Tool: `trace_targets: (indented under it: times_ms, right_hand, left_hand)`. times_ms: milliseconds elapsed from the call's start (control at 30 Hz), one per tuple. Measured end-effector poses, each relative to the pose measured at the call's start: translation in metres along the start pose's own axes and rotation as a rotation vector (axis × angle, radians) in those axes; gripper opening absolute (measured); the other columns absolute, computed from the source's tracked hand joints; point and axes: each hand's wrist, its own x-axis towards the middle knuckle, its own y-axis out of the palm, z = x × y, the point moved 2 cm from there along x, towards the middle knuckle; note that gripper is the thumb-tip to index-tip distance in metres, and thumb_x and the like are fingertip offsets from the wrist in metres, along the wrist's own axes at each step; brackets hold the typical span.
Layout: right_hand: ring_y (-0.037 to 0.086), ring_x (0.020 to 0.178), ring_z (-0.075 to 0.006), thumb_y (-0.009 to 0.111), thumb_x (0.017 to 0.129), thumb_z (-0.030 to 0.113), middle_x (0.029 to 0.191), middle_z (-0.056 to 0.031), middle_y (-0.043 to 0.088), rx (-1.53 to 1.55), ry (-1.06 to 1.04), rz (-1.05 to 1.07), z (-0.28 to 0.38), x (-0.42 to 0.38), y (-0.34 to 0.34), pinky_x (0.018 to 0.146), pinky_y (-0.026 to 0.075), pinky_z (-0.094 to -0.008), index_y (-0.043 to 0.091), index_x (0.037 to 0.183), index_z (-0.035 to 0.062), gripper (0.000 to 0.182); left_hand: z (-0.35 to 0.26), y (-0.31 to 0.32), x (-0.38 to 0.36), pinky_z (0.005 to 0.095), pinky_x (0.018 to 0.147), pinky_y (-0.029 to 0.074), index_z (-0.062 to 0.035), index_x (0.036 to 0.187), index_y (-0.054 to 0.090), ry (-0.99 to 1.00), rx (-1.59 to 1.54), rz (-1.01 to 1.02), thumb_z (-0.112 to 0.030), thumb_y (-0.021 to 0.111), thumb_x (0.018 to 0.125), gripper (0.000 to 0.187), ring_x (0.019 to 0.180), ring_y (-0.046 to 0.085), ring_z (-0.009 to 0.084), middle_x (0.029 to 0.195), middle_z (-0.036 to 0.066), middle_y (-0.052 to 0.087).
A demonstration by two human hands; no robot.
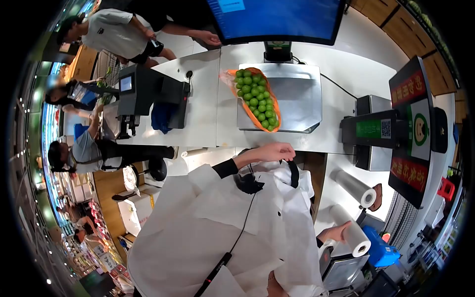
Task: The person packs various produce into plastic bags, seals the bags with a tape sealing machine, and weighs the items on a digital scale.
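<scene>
Bent at the wrist, my left hand (277, 151) hangs over the counter's near edge with its fingers curled; what they hold, if anything, is hidden. A black strap (294, 174) lies just below those fingers. At the lower right, my right hand (334, 232) grips the side of a clear plastic bag roll (352, 235). Round green fruit (257, 96) fills an orange net bag (277, 111), which rests on the left part of a metal scale plate (297, 94). Neither hand touches the fruit.
A blue-lit monitor (277, 22) stands behind the scale. A printer (156, 96) is on the left, a sign display (413, 131) on the right. Another bag roll (354, 188) lies beyond my right hand. A person in a light shirt (116, 34) stands across the counter (203, 119).
</scene>
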Motion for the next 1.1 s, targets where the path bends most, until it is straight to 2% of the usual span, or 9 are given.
trace_targets:
  times_ms: [167,367,467,567,633,767,833,933,1100]
  right_hand:
    - [0.058,0.103,-0.0349,0.084,0.066,0.019,0.119,-0.0204,0.056,0.009,0.084,0.268,0.022,0.012,-0.036,0.086,0.047,-0.0486,0.046,0.119,-0.0096,0.071]
    - [0.050,0.114,-0.0319,0.062,0.084,0.042,0.125,-0.0216,0.050,0.019,0.285,0.336,0.100,-0.032,-0.076,0.098,0.039,-0.0429,0.037,0.131,-0.0085,0.074]
    - [0.045,0.120,-0.0314,0.056,0.087,0.042,0.133,-0.0222,0.040,0.397,0.341,0.523,0.149,-0.068,-0.086,0.103,0.034,-0.0426,0.027,0.135,-0.0073,0.074]
    - [0.043,0.122,-0.0305,0.055,0.088,0.044,0.132,-0.0213,0.041,0.476,0.419,0.596,0.193,-0.112,-0.084,0.103,0.034,-0.0427,0.032,0.132,-0.0081,0.072]
    - [0.042,0.122,-0.0302,0.053,0.088,0.045,0.132,-0.0208,0.041,0.501,0.581,0.663,0.220,-0.142,-0.084,0.103,0.034,-0.0426,0.034,0.132,-0.0079,0.071]
    - [0.042,0.122,-0.0279,0.049,0.091,0.048,0.130,-0.0168,0.043,0.434,0.372,0.887,0.270,-0.194,-0.085,0.104,0.032,-0.0409,0.038,0.130,-0.0046,0.066]
    - [0.042,0.122,-0.0259,0.049,0.091,0.050,0.129,-0.0148,0.043,0.490,0.100,0.906,0.264,-0.211,-0.087,0.104,0.032,-0.0402,0.041,0.128,-0.0010,0.063]
    - [0.047,0.117,-0.0243,0.048,0.093,0.045,0.122,-0.0125,0.049,0.265,-0.039,0.877,0.260,-0.218,-0.081,0.101,0.036,-0.0381,0.044,0.126,0.0006,0.056]
    - [0.049,0.114,-0.0224,0.052,0.091,0.041,0.121,-0.0120,0.051,0.360,-0.049,0.997,0.277,-0.235,-0.088,0.098,0.038,-0.0355,0.045,0.125,0.0005,0.054]
  left_hand:
    - [-0.036,0.032,0.012,0.0265,0.088,0.045,-0.0024,0.114,0.055,0.149,0.080,0.290,-0.028,0.062,0.089,0.037,0.099,0.058,0.0119,0.107,0.005,0.062]
    - [-0.052,0.133,0.045,0.0385,0.101,0.037,0.0009,0.133,0.037,0.433,0.505,0.512,-0.036,0.075,0.071,0.082,0.122,0.044,0.0326,0.131,0.021,0.046]
    - [-0.034,0.186,0.034,0.0416,0.099,0.038,-0.0013,0.136,0.030,0.538,0.635,0.707,-0.036,0.082,0.056,0.102,0.118,0.044,0.0365,0.128,0.021,0.044]
    - [-0.046,0.182,-0.009,0.0441,0.090,0.043,-0.0021,0.130,0.036,0.674,0.784,0.653,-0.034,0.083,0.049,0.098,0.111,0.049,0.0378,0.121,0.020,0.049]
    - [-0.062,0.159,-0.030,0.0442,0.081,0.047,-0.0032,0.120,0.043,0.685,0.704,0.575,-0.031,0.081,0.049,0.086,0.102,0.055,0.0363,0.110,0.018,0.055]
    - [-0.067,0.090,-0.068,0.0405,0.080,0.048,-0.0027,0.118,0.046,0.533,0.553,0.551,-0.028,0.079,0.053,0.077,0.097,0.060,0.0316,0.100,0.017,0.061]
    - [-0.061,0.063,-0.083,0.0380,0.086,0.047,-0.0023,0.127,0.042,0.495,0.318,0.519,-0.029,0.078,0.055,0.085,0.102,0.059,0.0307,0.110,0.017,0.060]
    - [-0.054,0.044,-0.098,0.0347,0.091,0.044,-0.0033,0.133,0.036,0.470,-0.020,0.582,-0.031,0.078,0.058,0.090,0.109,0.055,0.0249,0.118,0.015,0.055]
    - [-0.044,0.035,-0.127,0.0333,0.096,0.042,-0.0053,0.138,0.031,0.360,-0.574,0.683,-0.036,0.078,0.062,0.094,0.115,0.049,0.0200,0.125,0.011,0.048]
